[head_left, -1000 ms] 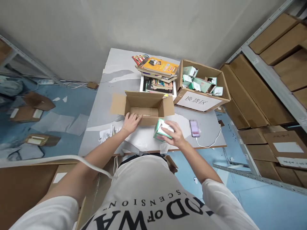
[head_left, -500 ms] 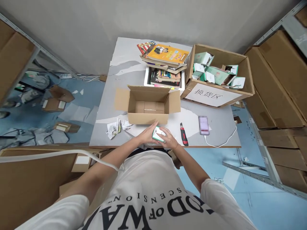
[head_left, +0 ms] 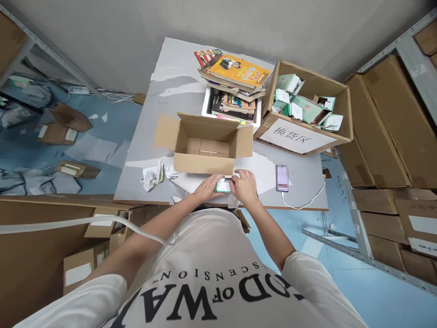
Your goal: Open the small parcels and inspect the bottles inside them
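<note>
A small white-and-green box point(head_left: 224, 186) is between my hands at the front edge of the table, with its white end facing up. My left hand point(head_left: 206, 187) grips it from the left, fingers closed against its side. My right hand point(head_left: 244, 186) has its fingers bent at the box's right end and upper edge; the fingertips are partly hidden. Just beyond both hands stands an open cardboard box point(head_left: 205, 162), its flaps folded out and its bottom bare.
Crumpled paper point(head_left: 152, 176) lies left of the hands. A phone point(head_left: 282, 177) with a white cable is to the right. Behind stand a stack of books point(head_left: 239, 73), a white bin point(head_left: 206, 102) and a large carton point(head_left: 300, 136) of green-and-white boxes. Shelving flanks the table.
The small box has turned from tilted to squarer with the table edge. My right hand has shifted to its right end. The red-and-black utility knife no longer shows; my view has shifted slightly.
</note>
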A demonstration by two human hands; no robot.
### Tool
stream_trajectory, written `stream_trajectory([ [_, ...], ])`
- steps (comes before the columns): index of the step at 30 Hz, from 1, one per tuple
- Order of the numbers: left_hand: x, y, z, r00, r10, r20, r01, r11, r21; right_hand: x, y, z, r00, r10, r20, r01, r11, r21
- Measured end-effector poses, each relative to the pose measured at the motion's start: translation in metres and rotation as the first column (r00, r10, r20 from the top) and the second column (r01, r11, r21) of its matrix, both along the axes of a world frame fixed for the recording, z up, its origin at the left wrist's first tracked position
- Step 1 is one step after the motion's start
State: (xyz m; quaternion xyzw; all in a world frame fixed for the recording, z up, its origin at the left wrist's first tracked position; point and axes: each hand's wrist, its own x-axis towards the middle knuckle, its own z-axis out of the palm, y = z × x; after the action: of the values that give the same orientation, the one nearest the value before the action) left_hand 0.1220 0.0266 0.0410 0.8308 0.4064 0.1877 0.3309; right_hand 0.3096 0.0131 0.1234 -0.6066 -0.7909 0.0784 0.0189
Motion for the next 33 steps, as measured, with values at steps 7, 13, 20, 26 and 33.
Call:
stream_trajectory([
  [7,-0.006,-0.002,-0.002,0.997,0.01,-0.08,-0.007,0.999,0.043,0.013,-0.001,-0.001,0.949,0.269,0.163,-0.27,0.963,-0.021],
  [13,-0.001,0.004,0.009,0.985,0.058,-0.165,-0.065,0.997,-0.037,0.0,0.002,0.009,0.864,0.498,0.071,-0.483,0.861,-0.159],
  [20,0.009,0.0,0.0,0.992,0.106,-0.067,-0.109,0.993,-0.045,-0.033,0.005,0.017,0.964,0.116,0.239,-0.059,0.971,-0.231],
  [26,0.007,-0.01,-0.015,0.996,0.077,0.054,-0.075,0.997,-0.024,-0.057,0.005,0.013,0.955,-0.012,0.298,0.093,0.961,-0.26],
  [33,0.012,-0.016,-0.024,0.979,0.16,0.128,-0.148,0.984,-0.101,-0.058,0.003,0.031,0.948,0.029,0.318,0.061,0.96,-0.272],
])
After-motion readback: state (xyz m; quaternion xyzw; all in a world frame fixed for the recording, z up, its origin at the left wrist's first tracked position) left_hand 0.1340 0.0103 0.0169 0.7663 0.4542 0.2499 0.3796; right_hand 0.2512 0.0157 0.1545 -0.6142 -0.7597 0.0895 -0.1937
